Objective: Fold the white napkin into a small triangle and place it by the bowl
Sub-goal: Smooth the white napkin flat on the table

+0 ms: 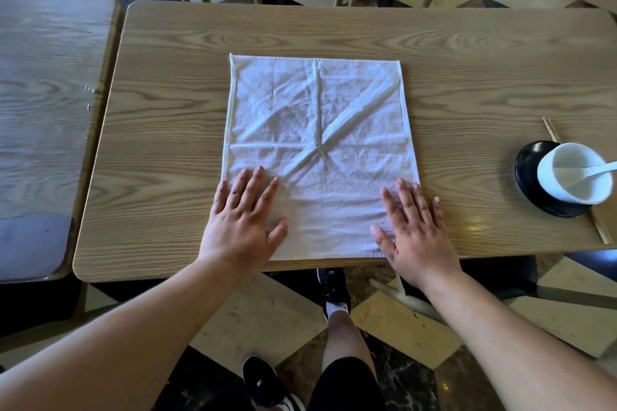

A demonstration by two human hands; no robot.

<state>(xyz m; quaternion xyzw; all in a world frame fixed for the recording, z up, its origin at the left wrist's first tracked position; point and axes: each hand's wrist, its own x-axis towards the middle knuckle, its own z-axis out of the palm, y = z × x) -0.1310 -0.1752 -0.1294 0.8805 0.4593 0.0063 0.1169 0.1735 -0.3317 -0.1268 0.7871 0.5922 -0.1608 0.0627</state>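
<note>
1. The napkin point(317, 157) lies fully spread, as a square, on the wooden table point(467, 77), its near edge along the table's near edge.
2. It is white cloth, thin and wrinkled, with a narrow hem on all sides. Old creases cross it: one straight from the far edge toward the middle, one sideways to the left, and diagonal ones that meet at one point a little nearer than the middle.
3. The left hand point(243, 220) rests flat on the near left corner of the napkin, palm down, fingers stretched and spread; it grips nothing.
4. The right hand point(414, 230) lies flat in the same way on the near right corner, fingers apart, little finger over the napkin's side edge onto the wood.
5. The table has a light oak-like grain and rounded corners.
6. Well to the right of the napkin stands a round white bowl point(567, 190) on a black saucer point(531, 173).
7. In the bowl leans a white spoon point(597, 168), handle over the right rim.
8. Thin wooden chopsticks point(551, 130) lie under the saucer, their ends showing on both sides.
</note>
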